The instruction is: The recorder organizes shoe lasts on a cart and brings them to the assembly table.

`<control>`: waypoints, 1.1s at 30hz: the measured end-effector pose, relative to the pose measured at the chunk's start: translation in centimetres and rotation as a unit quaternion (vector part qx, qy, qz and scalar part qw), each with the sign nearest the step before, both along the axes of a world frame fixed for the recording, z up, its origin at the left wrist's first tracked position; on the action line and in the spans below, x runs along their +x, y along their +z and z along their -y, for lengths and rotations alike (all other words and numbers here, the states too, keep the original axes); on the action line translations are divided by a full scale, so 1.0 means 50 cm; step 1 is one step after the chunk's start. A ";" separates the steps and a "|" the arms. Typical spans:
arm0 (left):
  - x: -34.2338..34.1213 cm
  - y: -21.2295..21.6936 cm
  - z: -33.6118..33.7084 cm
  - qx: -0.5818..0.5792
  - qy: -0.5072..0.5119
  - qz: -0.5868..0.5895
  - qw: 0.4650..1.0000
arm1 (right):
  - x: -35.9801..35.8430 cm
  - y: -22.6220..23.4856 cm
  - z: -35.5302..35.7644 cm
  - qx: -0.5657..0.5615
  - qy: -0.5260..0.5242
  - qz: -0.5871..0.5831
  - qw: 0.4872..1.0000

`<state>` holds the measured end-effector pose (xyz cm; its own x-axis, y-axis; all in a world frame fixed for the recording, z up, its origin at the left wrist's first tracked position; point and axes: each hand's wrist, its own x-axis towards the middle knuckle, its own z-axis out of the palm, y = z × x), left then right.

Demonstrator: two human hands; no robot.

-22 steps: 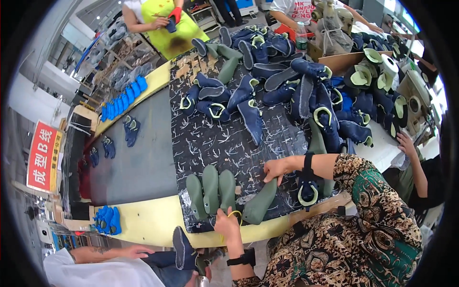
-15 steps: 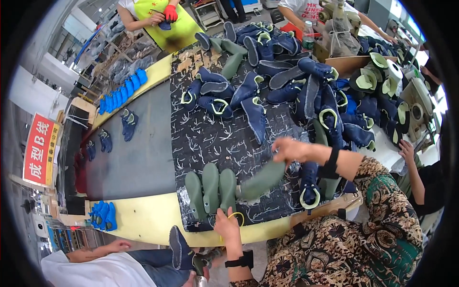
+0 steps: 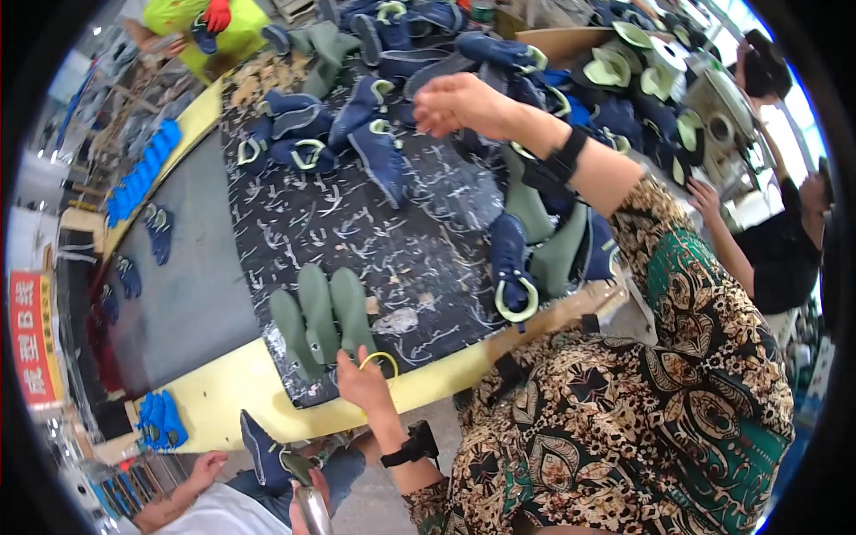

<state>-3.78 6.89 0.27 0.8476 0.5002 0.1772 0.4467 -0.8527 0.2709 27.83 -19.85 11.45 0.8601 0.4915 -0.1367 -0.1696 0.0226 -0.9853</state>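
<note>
My left hand (image 3: 364, 382) is at the near edge of the table, its fingertips against the lower end of the rightmost of three green shoe lasts (image 3: 349, 308). A thin yellow loop (image 3: 385, 360) sticks out from its closed fingers; what it belongs to is hidden. My right hand (image 3: 468, 105) is raised over the dark table mat (image 3: 374, 245), fingers loosely bent and apart, with nothing in them. Below its fingers lies a navy shoe upper (image 3: 379, 160). More green lasts (image 3: 562, 254) lie to the right, beside a navy upper with a pale green collar (image 3: 508, 267).
Navy uppers (image 3: 499, 49) are heaped at the back and right. Blue-wrapped shoes (image 3: 143, 174) line the left edge. A co-worker in a yellow apron (image 3: 241, 31) stands across; another co-worker at lower left holds an upper (image 3: 263, 450) near the table edge. A sewing machine (image 3: 722, 125) stands at right.
My right hand has let go of the green last, which has left the mat's middle, and has moved up toward the uppers. My left hand stays by the three lasts. The view has shifted.
</note>
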 end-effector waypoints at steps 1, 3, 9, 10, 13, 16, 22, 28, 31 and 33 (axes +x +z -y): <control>-0.012 -0.012 -0.006 -0.053 0.007 0.030 0.998 | -0.036 -0.012 0.041 -0.049 -0.018 0.016 0.999; -0.035 0.039 0.012 -0.044 0.027 0.080 0.995 | -0.118 -0.018 0.114 -0.152 -0.024 0.113 0.982; 0.024 0.092 0.210 -0.177 -0.233 0.166 0.942 | -0.395 -0.077 0.289 -0.275 -0.163 -0.002 0.947; 0.032 0.092 0.253 -0.221 -0.291 0.116 0.924 | -0.428 -0.082 0.281 -0.302 -0.128 0.031 0.944; 0.045 0.049 0.345 -0.150 -0.492 -0.047 0.856 | -0.484 -0.107 0.272 -0.409 -0.122 0.205 0.881; 0.082 -0.006 0.364 -0.082 -0.494 -0.072 0.863 | -0.488 -0.130 0.290 -0.423 -0.136 0.295 0.846; 0.064 0.014 0.223 -0.003 -0.257 -0.080 0.963 | -0.456 -0.142 0.429 -0.453 -0.295 0.231 0.809; 0.063 0.127 0.243 -0.055 -0.192 0.125 0.972 | -0.459 -0.215 0.406 -0.447 -0.199 0.060 0.870; 0.070 0.129 0.287 -0.212 -0.256 0.113 0.936 | -0.452 -0.159 0.363 -0.431 -0.221 0.003 0.875; 0.068 0.119 0.299 -0.212 -0.254 0.122 0.936 | -0.448 -0.130 0.358 -0.373 -0.275 0.035 0.885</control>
